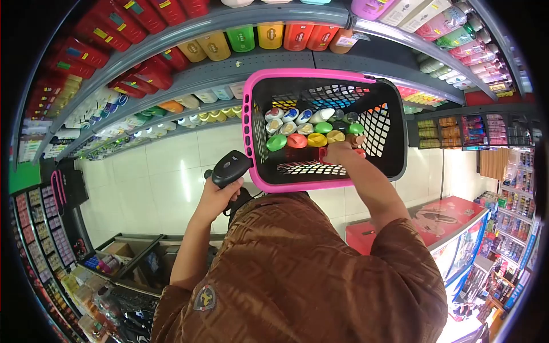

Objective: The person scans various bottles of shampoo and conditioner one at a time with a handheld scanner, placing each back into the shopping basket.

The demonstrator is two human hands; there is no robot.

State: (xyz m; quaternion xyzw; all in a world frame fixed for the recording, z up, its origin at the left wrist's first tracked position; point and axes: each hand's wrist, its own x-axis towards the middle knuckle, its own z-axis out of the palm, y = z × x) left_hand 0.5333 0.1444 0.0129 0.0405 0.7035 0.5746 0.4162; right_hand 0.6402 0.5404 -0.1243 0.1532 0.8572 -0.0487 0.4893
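Observation:
My left hand is wrapped round the handle of a black barcode scanner, beside the basket's left end. A black shopping basket with a pink rim stands in front of my body. My right hand reaches down into it, closed on a red bottle that is mostly hidden by the fingers. Rows of bottles stand in the basket, among them a green-capped bottle, an orange-red one and a yellow one. Behind these are several white bottles.
Shelves of bottles curve across the far side. A red-topped chest freezer stands at the right. Pale floor tiles show left of the basket. A low counter with boxes lies at the lower left; packaged goods hang at the right.

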